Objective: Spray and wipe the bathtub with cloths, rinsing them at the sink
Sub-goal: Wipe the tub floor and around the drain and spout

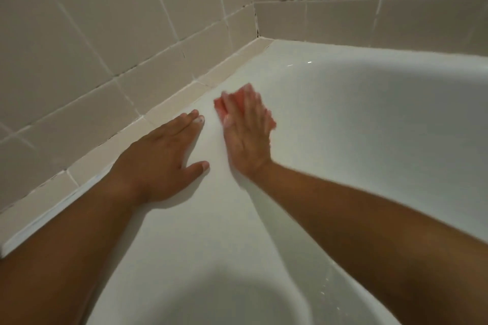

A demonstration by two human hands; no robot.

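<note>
Tiled wall [79, 47]: far left, meeting the bathtub [200, 232] ledge along a grouted seam.
Left hand [161, 158]: flat on the ledge, fingers straight, holding nothing.
Pink cloth [220, 107]: just right of it, mostly hidden beneath the right hand [248, 132], edges showing toward the corner.
Right hand: fingers spread, pressing the cloth down; blurred.
Basin: to the right, nothing in the way.

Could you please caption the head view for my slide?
Right hand presses a pink cloth to the bathtub, left hand flat on its rim.
</note>
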